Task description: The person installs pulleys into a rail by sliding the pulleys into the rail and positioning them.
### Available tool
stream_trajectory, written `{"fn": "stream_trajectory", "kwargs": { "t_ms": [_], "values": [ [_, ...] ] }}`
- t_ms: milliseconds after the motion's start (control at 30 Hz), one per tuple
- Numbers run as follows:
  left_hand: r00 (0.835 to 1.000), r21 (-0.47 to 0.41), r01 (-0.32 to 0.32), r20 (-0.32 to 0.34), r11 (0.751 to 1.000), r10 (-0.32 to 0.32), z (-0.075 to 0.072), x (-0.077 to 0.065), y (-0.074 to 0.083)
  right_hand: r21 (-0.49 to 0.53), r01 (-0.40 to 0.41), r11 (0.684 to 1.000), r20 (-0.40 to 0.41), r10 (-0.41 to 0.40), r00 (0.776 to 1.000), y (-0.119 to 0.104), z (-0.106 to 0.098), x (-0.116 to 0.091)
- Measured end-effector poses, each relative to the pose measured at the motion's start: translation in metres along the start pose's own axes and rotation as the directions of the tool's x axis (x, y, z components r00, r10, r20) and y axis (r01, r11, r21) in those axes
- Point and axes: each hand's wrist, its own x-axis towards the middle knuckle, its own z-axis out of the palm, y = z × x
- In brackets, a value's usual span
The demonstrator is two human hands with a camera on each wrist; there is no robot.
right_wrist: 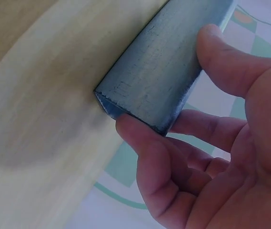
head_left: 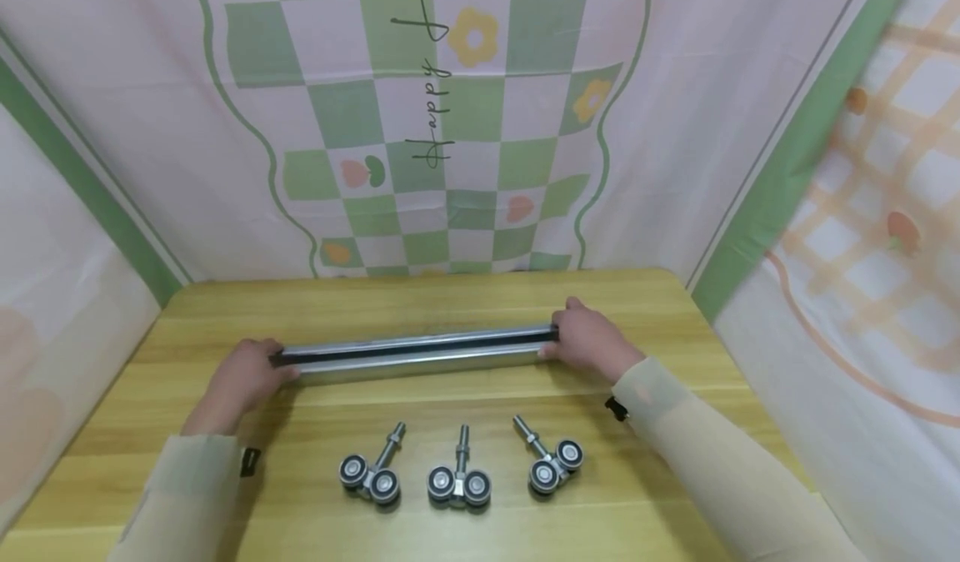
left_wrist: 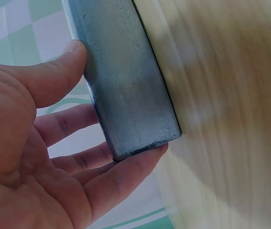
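Note:
A long metal channel rail [head_left: 420, 368] with a dark slot along its upper side lies across the wooden table. At its left end my left hand [head_left: 243, 376] grips it, thumb on the near wall and fingers behind and against the end, as the left wrist view shows on the rail [left_wrist: 125, 81]. My right hand [head_left: 592, 341] holds the opposite end the same way; in the right wrist view one fingertip touches the open end of the rail [right_wrist: 149, 71]. Nearer me lie three twin-wheel roller hangers with threaded bolts: left [head_left: 370, 479], middle [head_left: 459, 485] and right [head_left: 555, 466].
The wooden table [head_left: 420, 303] ends at a patterned cloth [head_left: 465, 212] hanging behind it. More cloth hangs on the left [head_left: 60, 295] and right [head_left: 847, 312] sides. The roller hangers lie between my forearms.

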Motion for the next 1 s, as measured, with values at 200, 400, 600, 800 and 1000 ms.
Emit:
{"fn": "stream_trajectory", "kwargs": {
  "t_ms": [200,400,600,800,1000],
  "values": [
    [1.0,-0.008,0.002,-0.003,1.0,-0.002,0.0,-0.006,0.0,0.005,-0.009,1.0,0.012,0.009,1.0,-0.002,-0.001,-0.006],
    [1.0,-0.007,-0.023,-0.017,1.0,0.023,0.0,-0.01,-0.001,0.006,0.003,1.0,0.008,-0.003,1.0,-0.005,-0.002,-0.014],
    [1.0,-0.006,-0.014,-0.009,1.0,0.014,-0.002,-0.013,0.001,-0.002,0.005,1.0,0.009,-0.005,1.0,-0.007,-0.001,-0.018],
    [1.0,-0.002,-0.009,-0.003,1.0,0.009,-0.004,-0.014,0.002,-0.013,-0.002,1.0,0.011,0.002,1.0,-0.006,0.001,-0.017],
    [1.0,-0.005,-0.007,0.001,1.0,0.007,-0.005,-0.014,0.003,-0.014,-0.003,1.0,0.007,0.003,1.0,-0.006,0.0,-0.018]
  ]
}}
